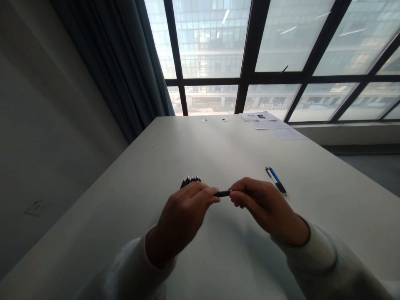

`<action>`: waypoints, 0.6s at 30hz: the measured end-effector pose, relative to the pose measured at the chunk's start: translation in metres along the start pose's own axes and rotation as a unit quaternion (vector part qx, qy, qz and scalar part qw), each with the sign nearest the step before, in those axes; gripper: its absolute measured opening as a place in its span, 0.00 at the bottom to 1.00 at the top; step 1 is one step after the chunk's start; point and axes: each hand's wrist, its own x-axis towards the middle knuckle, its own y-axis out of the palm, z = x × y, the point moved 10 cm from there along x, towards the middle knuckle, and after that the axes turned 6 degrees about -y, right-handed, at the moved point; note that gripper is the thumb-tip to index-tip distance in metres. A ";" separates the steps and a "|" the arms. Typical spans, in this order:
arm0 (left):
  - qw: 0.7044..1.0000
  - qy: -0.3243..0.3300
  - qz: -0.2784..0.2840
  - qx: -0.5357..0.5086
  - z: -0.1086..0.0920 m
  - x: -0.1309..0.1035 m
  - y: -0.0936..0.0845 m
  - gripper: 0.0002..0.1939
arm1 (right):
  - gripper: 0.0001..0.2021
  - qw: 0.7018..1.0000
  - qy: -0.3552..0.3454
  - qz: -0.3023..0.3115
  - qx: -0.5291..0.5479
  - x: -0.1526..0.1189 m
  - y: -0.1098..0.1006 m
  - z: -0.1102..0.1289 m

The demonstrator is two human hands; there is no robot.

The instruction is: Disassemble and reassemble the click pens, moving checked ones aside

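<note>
Between my two hands a black pen (pixel 223 193) is held level above the table. My left hand (pixel 187 208) closes its fingers round one end, hiding that part. The fingertips of my right hand (pixel 262 200) pinch the other end. Just beyond my left hand lie several dark pens (pixel 191 180) side by side, their silvery tips showing and the rest covered by the hand. To the right, past my right hand, two pens (pixel 276 181) lie next to each other, one with a blue barrel and one with a white barrel, both with black grips.
The white table (pixel 125 196) runs away toward large windows (pixel 212 41). Printed papers (pixel 265 121) lie at its far right corner. Two small round fittings (pixel 204 121) sit near the far edge. A dark curtain (pixel 115 62) hangs at the left, beside a wall socket (pixel 37 207).
</note>
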 end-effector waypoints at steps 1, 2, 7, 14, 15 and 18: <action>1.000 -0.012 0.010 -0.008 0.003 0.000 0.003 0.08 | 0.07 1.000 -0.005 -0.004 -0.001 0.000 -0.001 0.000; 0.999 -0.027 0.023 -0.018 0.006 0.000 0.006 0.09 | 0.06 1.000 -0.011 -0.009 -0.002 0.000 -0.002 0.000; 0.987 -0.097 0.092 -0.090 0.020 -0.005 0.029 0.14 | 0.05 0.999 -0.048 -0.012 0.018 0.001 -0.002 0.006; 0.980 -0.120 0.116 -0.107 0.023 -0.011 0.037 0.13 | 0.07 0.999 0.038 -0.017 0.016 0.000 -0.003 -0.010; 0.979 -0.121 0.127 -0.100 0.023 -0.011 0.039 0.12 | 0.08 0.999 0.033 -0.009 0.010 0.000 -0.002 -0.009; 0.977 -0.130 0.156 -0.062 0.025 -0.013 0.046 0.10 | 0.04 0.999 -0.023 0.013 0.032 0.001 0.002 0.002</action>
